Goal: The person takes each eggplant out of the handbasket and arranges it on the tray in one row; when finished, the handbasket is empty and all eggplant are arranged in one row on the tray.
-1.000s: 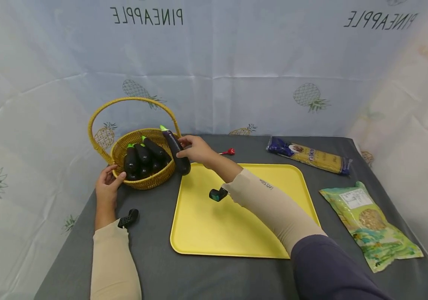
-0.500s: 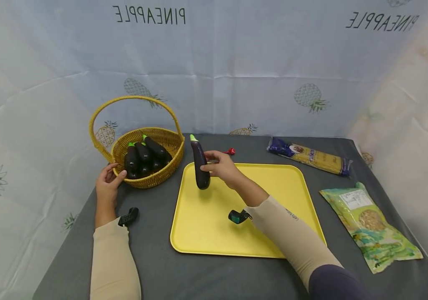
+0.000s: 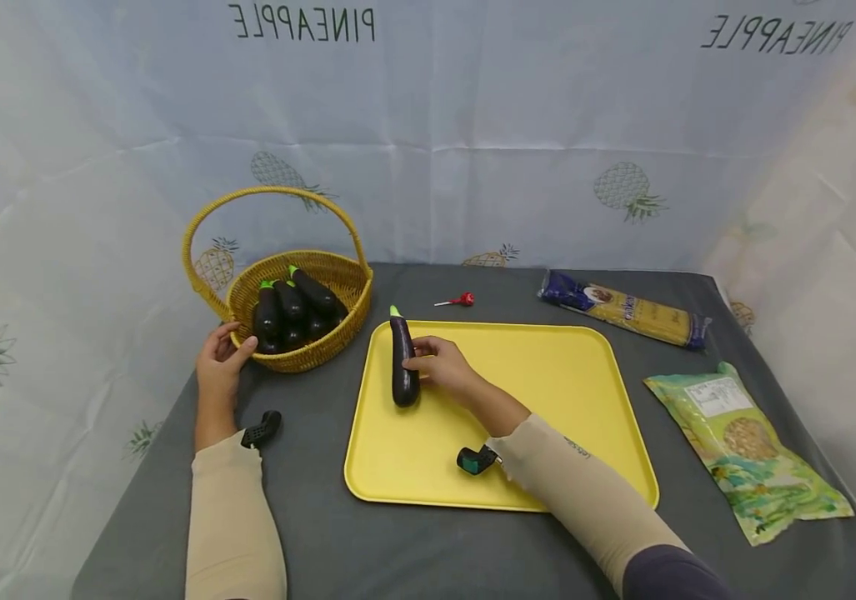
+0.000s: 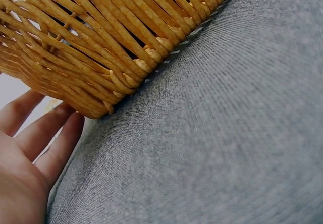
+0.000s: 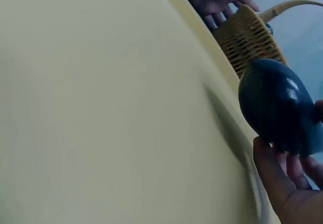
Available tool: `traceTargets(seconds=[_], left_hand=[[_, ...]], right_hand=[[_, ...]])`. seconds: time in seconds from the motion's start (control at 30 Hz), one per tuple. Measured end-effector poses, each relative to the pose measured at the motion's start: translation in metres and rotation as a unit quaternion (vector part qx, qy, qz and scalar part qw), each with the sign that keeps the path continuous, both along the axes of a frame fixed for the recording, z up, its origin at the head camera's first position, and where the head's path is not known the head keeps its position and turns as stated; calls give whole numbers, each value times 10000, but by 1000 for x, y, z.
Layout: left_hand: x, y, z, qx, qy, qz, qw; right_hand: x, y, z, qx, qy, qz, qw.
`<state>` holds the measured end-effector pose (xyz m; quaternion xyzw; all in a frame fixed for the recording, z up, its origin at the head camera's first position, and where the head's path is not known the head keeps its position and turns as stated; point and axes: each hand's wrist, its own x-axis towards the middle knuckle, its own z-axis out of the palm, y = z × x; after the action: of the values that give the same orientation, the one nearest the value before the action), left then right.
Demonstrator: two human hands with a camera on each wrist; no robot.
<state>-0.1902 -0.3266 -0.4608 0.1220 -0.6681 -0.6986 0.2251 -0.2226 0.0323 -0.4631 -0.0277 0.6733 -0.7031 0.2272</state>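
2 hands are at work over 1 grey surface (image 3: 307, 542). At the left, the left hand (image 3: 219, 362) rests against 1 yellow woven basket (image 3: 315, 354), its fingers spread and fairly straight, tips on the outer wall, thumb at the rim. The basket has 1 tall handle (image 3: 272, 192) and holds at least 5 eggplants (image 3: 266, 312); they overlap, so the exact count is hidden. 1 black camera (image 3: 262, 427) sits at the left wrist.

Right of the basket, 1 more eggplant (image 3: 401, 383) is over the left part of 1 yellow tray (image 3: 533, 367), green tip pointing away from the person. The right hand (image 3: 446, 367) pinches it from the right, thumb and fingers on its sides; whether it touches the tray, I cannot tell. A 2nd black camera (image 3: 477, 460) is at the right wrist.

Beyond the tray lies 1 red lollipop (image 3: 458, 300). Farther right are 1 pasta pack (image 3: 625, 310) and, nearer the person, 1 green bag (image 3: 746, 450).

Only the head view takes in the lollipop, the pack, the bag and the green tips. The left wrist view adds the gaps in the basket's lower weave, with 3 fingers beside it. The right wrist view adds the held eggplant's rounded end up close and its shadow on the tray.
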Motion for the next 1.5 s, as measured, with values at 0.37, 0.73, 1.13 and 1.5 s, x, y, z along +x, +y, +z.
traceTargets(seconds=[0.37, 0.73, 1.13, 1.5], left_hand=[[1, 1, -2, 59, -143, 73, 9999], [0, -2, -2, 55, 107, 45, 9999], [-15, -13, -21, 123, 49, 70, 9999], [-3, 1, -1, -20, 196, -90, 9998]], right_hand=[[2, -21, -3, 955, 294, -182, 9948], [-5, -33, 0, 2312, 714, 201, 9701], [-9, -33, 4, 2147, 631, 320, 9741], [-55, -52, 52, 2662, 2443, 892, 9282]])
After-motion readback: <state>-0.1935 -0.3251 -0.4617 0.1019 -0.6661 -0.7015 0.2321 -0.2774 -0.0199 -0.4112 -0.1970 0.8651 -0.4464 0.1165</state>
